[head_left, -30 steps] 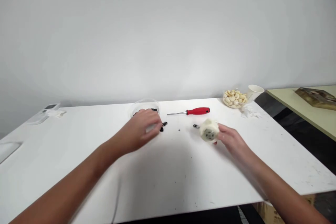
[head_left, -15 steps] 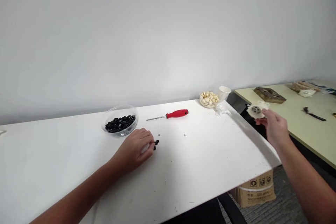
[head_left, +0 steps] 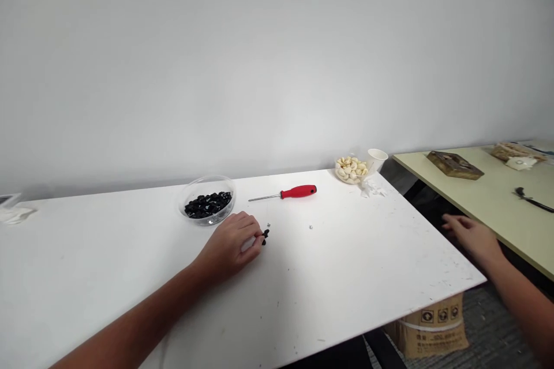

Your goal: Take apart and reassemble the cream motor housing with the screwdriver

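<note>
My left hand (head_left: 229, 245) rests low on the white table (head_left: 346, 282), its fingertips pinching small black pieces (head_left: 265, 236). Just behind that hand stands a clear glass bowl (head_left: 186, 202) heaped with similar black pieces (head_left: 208, 204). A tiny metal screw (head_left: 268, 225) lies near my fingertips, and another (head_left: 310, 226) lies farther right. My right hand (head_left: 470, 237) is out past the table's right edge, with its fingers apart and nothing visible in them. A red-handled screwdriver (head_left: 298, 191) lies at the back, touching neither hand.
At the white table's far corner stand a bowl of peeled garlic cloves (head_left: 350, 170) and a white paper cup (head_left: 376, 159). To the right is a pale green table (head_left: 476, 202) bearing a brown block (head_left: 454, 165) and a dark tool (head_left: 532, 200). A cardboard box (head_left: 426, 323) sits below.
My right hand has moved down and away from the far table, and the round white part it held is no longer visible. My left hand has shifted slightly right.
</note>
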A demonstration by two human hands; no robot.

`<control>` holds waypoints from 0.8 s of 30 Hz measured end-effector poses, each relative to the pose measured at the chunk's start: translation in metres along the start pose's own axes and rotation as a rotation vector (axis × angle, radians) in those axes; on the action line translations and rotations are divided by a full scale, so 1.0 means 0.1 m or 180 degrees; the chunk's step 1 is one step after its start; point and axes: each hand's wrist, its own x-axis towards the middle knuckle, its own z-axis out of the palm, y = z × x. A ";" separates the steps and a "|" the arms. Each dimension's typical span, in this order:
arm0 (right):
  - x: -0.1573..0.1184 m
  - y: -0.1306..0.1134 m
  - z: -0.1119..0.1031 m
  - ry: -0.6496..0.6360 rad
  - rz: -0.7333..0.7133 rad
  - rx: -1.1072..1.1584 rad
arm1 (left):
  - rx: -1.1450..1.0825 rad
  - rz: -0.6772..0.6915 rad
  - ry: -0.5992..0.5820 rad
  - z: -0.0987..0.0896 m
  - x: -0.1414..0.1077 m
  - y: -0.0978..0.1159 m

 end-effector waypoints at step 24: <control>-1.04 -1.94 2.33 -0.2384 -0.2053 -0.0161 | -0.3303 -0.1948 0.0373 -0.06 -0.03 0.03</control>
